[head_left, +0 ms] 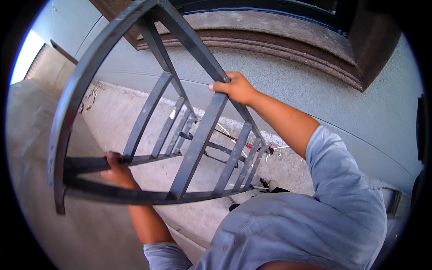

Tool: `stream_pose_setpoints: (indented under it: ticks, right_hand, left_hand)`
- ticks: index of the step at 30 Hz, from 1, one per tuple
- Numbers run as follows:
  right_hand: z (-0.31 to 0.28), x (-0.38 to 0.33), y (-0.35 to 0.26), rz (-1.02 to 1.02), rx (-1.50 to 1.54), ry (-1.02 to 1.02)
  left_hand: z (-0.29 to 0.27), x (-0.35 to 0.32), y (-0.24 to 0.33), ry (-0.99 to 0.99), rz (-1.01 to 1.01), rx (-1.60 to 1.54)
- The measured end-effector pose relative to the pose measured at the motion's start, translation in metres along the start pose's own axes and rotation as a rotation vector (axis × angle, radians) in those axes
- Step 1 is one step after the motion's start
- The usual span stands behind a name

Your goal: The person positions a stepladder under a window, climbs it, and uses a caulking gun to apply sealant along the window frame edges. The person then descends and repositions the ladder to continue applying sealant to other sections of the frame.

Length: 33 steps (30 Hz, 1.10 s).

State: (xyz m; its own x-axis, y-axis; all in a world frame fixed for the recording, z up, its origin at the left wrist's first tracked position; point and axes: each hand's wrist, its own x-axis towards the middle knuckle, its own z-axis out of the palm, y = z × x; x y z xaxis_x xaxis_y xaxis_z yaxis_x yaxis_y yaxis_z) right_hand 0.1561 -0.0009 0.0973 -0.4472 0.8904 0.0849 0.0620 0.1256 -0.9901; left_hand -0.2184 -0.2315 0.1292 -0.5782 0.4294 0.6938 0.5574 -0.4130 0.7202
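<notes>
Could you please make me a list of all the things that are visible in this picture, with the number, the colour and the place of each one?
A-frame metal ladder: one, grey, centre to left, held in both hands
Window frame: one, dark, top edge
Moulded ledge: one, brown, below the window frame
Wall: at least one, pale grey, behind the ladder and at right
Floor: one, greyish, beneath the ladder
Small scraps: several, mixed, on the floor at upper left
Shirt: one, blue-grey, lower right
Left hand: one, bare, on the ladder's lower left rail
Right hand: one, bare, on its upper right rail
</notes>
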Motion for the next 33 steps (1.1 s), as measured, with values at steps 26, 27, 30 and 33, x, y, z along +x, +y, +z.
stream_pose_setpoints:
  ticks: [26,27,30,33]
  right_hand:
    - [-0.008,-0.213,0.246,0.412,-0.738,0.066]
    - [-0.033,-0.262,0.306,0.595,-0.857,0.023]
    - [-0.105,-0.442,0.42,0.733,-1.041,-0.136]
    - [-0.127,-0.56,0.391,1.428,-0.45,0.409]
  left_hand:
    - [-0.147,-0.017,-0.022,-0.138,-0.332,-0.247]
    - [-0.14,-0.035,-0.015,-0.21,-0.332,-0.263]
    - [-0.093,-0.082,-0.011,-0.242,-0.45,-0.221]
    - [-0.04,-0.096,-0.039,-0.173,-0.589,-0.256]
